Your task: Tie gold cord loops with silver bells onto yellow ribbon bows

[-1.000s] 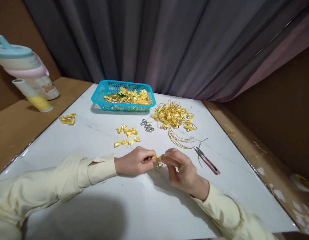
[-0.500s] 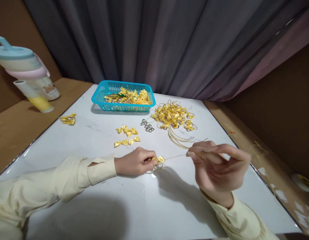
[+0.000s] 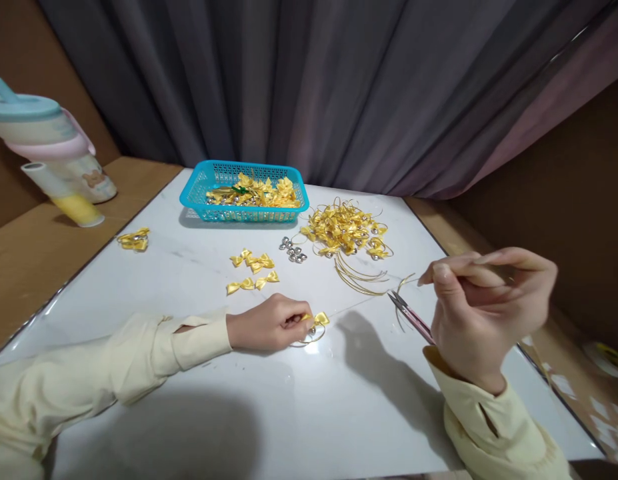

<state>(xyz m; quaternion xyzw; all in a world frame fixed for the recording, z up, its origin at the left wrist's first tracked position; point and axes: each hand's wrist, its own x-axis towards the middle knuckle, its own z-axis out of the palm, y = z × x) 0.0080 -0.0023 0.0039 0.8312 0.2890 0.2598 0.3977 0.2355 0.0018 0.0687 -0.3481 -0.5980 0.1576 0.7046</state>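
Note:
My left hand (image 3: pixel 276 323) is closed, pinching a yellow ribbon bow (image 3: pixel 321 319) just above the white table. A loop of gold cord and a small silver bell hang under that bow, partly hidden by my fingers. From the bow a thin thread (image 3: pixel 359 305) stretches up to the right. My right hand (image 3: pixel 489 307), raised, holds its far end between thumb and forefinger; whether a needle is there I cannot tell. Below the right hand lies a pair of pointed scissors (image 3: pixel 411 316), its handles hidden. Gold cords (image 3: pixel 356 281) lie between the hands, farther back.
Loose yellow bows (image 3: pixel 259 261) and silver bells (image 3: pixel 291 250) lie mid-table. Behind them are a blue basket (image 3: pixel 249 212) of bows and a pile of bows with gold loops (image 3: pixel 341 228). Another small bunch (image 3: pixel 133 239), a tumbler (image 3: pixel 53 143) and a thread spool (image 3: pixel 71 200) are at left.
My right hand has moved right and slightly upward, drawing out a longer stretch of thread. The scissors have come into view beneath it. My left hand keeps its pinch on the bow.

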